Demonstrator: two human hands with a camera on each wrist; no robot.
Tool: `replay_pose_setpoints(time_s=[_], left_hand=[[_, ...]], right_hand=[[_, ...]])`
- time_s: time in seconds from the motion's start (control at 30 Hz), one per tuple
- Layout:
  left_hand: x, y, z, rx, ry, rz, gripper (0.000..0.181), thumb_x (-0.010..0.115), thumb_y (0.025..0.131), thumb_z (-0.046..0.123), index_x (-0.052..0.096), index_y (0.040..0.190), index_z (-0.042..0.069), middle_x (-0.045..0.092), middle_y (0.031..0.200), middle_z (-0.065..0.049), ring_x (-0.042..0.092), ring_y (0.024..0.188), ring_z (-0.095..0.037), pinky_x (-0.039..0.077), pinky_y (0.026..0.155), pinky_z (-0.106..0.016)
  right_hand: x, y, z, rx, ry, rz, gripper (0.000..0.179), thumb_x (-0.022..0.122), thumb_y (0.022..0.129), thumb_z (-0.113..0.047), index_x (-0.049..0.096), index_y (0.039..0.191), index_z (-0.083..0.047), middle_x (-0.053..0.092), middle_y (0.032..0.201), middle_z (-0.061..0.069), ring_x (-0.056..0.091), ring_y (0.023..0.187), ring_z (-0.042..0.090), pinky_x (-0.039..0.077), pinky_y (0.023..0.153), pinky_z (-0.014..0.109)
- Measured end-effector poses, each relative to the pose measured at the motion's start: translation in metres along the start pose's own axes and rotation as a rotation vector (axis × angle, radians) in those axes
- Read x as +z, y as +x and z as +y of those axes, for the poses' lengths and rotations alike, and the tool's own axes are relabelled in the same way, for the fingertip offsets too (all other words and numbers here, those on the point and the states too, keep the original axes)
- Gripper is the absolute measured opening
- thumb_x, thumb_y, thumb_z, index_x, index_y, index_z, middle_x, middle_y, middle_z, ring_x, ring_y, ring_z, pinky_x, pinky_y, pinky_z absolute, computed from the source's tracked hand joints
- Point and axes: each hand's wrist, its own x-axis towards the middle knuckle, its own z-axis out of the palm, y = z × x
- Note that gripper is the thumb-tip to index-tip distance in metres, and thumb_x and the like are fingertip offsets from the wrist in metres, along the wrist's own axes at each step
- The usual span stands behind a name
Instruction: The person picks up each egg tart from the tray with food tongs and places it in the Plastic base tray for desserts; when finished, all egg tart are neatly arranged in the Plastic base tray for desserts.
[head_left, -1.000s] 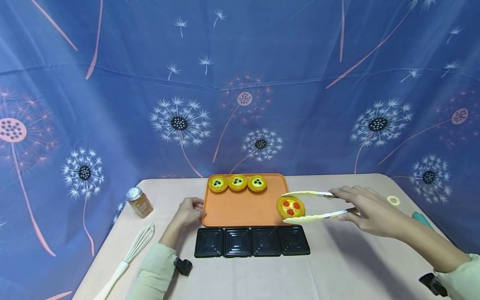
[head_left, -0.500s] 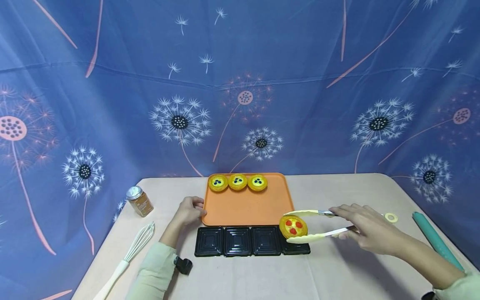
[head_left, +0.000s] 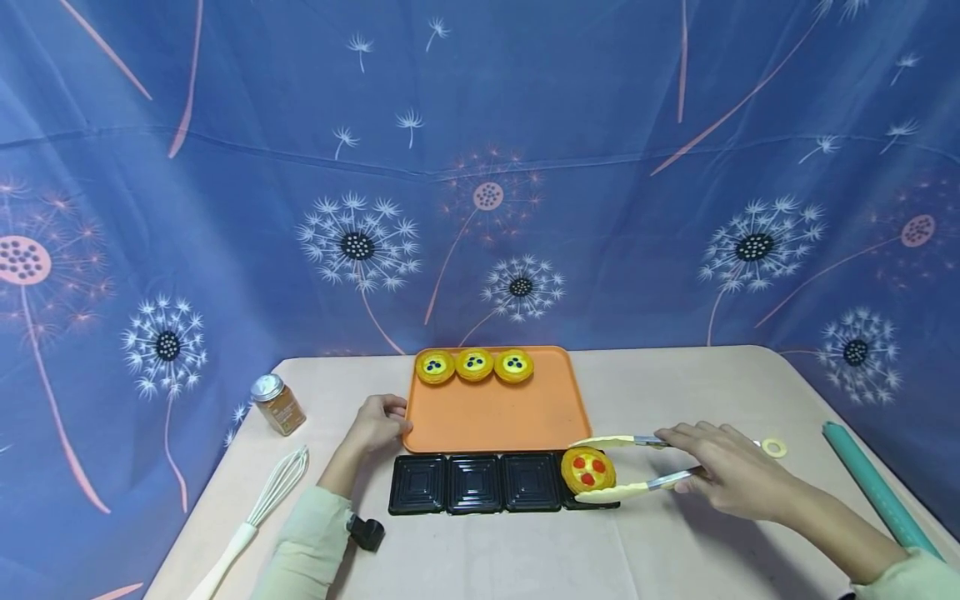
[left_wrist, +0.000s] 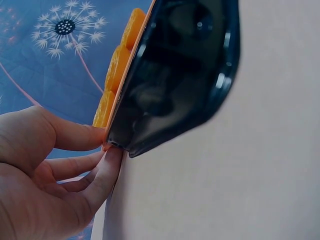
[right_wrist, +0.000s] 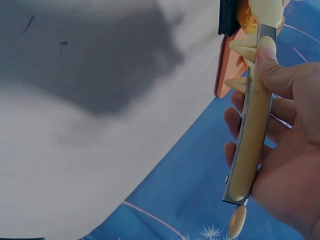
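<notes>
My right hand (head_left: 727,467) grips a pair of tongs (right_wrist: 252,125) with cream tips and handles. Between the tips sits an egg tart (head_left: 588,471) with red toppings, over the rightmost compartment of the black four-part tray (head_left: 504,483). My left hand (head_left: 377,423) pinches the left edge of the orange tray (head_left: 487,417); the left wrist view shows thumb and fingers (left_wrist: 80,134) on either side of that edge. Three tarts (head_left: 475,364) with dark blue toppings stand in a row along the orange tray's back left.
A spice jar (head_left: 279,405) with a silver lid stands at the left, behind a whisk (head_left: 258,508) with a white handle. Along the table's right edge lies a green roll (head_left: 877,487). A blue dandelion-print cloth (head_left: 600,208) hangs behind the table.
My right hand has brought the tongs and the red-topped tart toward me, from the orange tray's right edge to the black tray's right compartment. The left hand has stayed put.
</notes>
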Motion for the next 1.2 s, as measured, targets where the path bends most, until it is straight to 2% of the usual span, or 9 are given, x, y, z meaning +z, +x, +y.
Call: replay_pose_setpoints(time_s=[0.17, 0.3, 0.37, 0.47, 0.53, 0.6, 0.9, 1.1, 1.2], left_hand=[[0.0, 0.0, 0.0, 0.012, 0.002, -0.001, 0.039, 0.068, 0.079, -0.009, 0.061, 0.117, -0.011, 0.061, 0.096, -0.015, 0.058, 0.08, -0.022, 0.052, 0.064, -0.027], [0.0, 0.0, -0.001, 0.018, 0.001, -0.002, 0.038, 0.068, 0.079, -0.009, 0.062, 0.116, -0.012, 0.061, 0.095, -0.015, 0.058, 0.08, -0.022, 0.052, 0.064, -0.027], [0.0, 0.0, -0.001, 0.018, -0.002, -0.003, 0.038, 0.068, 0.079, -0.009, 0.062, 0.116, -0.012, 0.061, 0.095, -0.015, 0.058, 0.079, -0.022, 0.051, 0.064, -0.027], [0.0, 0.0, 0.0, 0.022, -0.002, -0.006, 0.038, 0.069, 0.079, -0.009, 0.062, 0.116, -0.012, 0.062, 0.095, -0.016, 0.059, 0.08, -0.022, 0.051, 0.064, -0.027], [0.0, 0.0, 0.0, 0.017, -0.004, -0.005, 0.039, 0.069, 0.079, -0.009, 0.062, 0.116, -0.011, 0.062, 0.096, -0.016, 0.059, 0.08, -0.022, 0.051, 0.064, -0.027], [-0.001, 0.0, 0.0, 0.021, 0.002, -0.005, 0.039, 0.069, 0.078, -0.009, 0.062, 0.116, -0.012, 0.062, 0.096, -0.017, 0.059, 0.08, -0.022, 0.052, 0.064, -0.027], [0.0, 0.0, -0.001, -0.003, -0.003, -0.002, 0.039, 0.069, 0.079, -0.009, 0.062, 0.117, -0.01, 0.062, 0.096, -0.015, 0.059, 0.08, -0.022, 0.052, 0.064, -0.028], [0.0, 0.001, -0.003, 0.0, -0.001, 0.001, 0.038, 0.069, 0.079, -0.009, 0.062, 0.117, -0.01, 0.062, 0.095, -0.015, 0.059, 0.08, -0.023, 0.052, 0.064, -0.028], [0.0, 0.001, -0.003, 0.011, -0.007, -0.001, 0.038, 0.069, 0.079, -0.009, 0.062, 0.116, -0.011, 0.062, 0.095, -0.016, 0.059, 0.08, -0.023, 0.052, 0.063, -0.028]], right_hand=[[0.001, -0.001, -0.001, 0.017, 0.001, -0.008, 0.065, 0.089, 0.067, -0.026, 0.065, 0.125, -0.005, 0.068, 0.117, 0.006, 0.062, 0.102, 0.026, 0.048, 0.075, 0.043], [-0.003, -0.001, -0.001, 0.049, 0.053, -0.064, 0.072, 0.088, 0.07, -0.031, 0.061, 0.129, 0.0, 0.066, 0.122, 0.011, 0.06, 0.108, 0.032, 0.048, 0.081, 0.05], [-0.007, -0.001, -0.001, 0.079, 0.096, -0.098, 0.077, 0.087, 0.071, -0.034, 0.058, 0.133, 0.002, 0.064, 0.124, 0.011, 0.061, 0.106, 0.03, 0.049, 0.081, 0.05], [-0.014, 0.0, 0.001, 0.119, 0.143, -0.127, 0.082, 0.085, 0.073, -0.038, 0.054, 0.137, 0.002, 0.062, 0.126, 0.009, 0.061, 0.101, 0.022, 0.051, 0.076, 0.042], [-0.018, 0.0, 0.002, 0.126, 0.154, -0.122, 0.081, 0.084, 0.075, -0.041, 0.053, 0.138, 0.001, 0.061, 0.124, 0.005, 0.059, 0.094, 0.015, 0.05, 0.07, 0.036], [-0.022, 0.0, 0.003, 0.126, 0.16, -0.113, 0.081, 0.082, 0.077, -0.044, 0.053, 0.139, 0.0, 0.061, 0.124, 0.005, 0.059, 0.093, 0.013, 0.05, 0.068, 0.033], [-0.032, 0.006, 0.003, 0.129, 0.178, -0.096, 0.078, 0.075, 0.084, -0.047, 0.05, 0.141, 0.0, 0.059, 0.124, 0.006, 0.056, 0.095, 0.011, 0.049, 0.064, 0.029], [-0.04, 0.024, 0.005, 0.107, 0.155, -0.077, 0.079, 0.076, 0.084, -0.046, 0.05, 0.141, 0.001, 0.06, 0.124, 0.007, 0.057, 0.094, 0.013, 0.049, 0.065, 0.032], [-0.043, 0.038, 0.008, 0.09, 0.157, -0.072, 0.08, 0.076, 0.084, -0.045, 0.048, 0.141, 0.004, 0.06, 0.125, 0.012, 0.059, 0.095, 0.018, 0.049, 0.066, 0.035]])
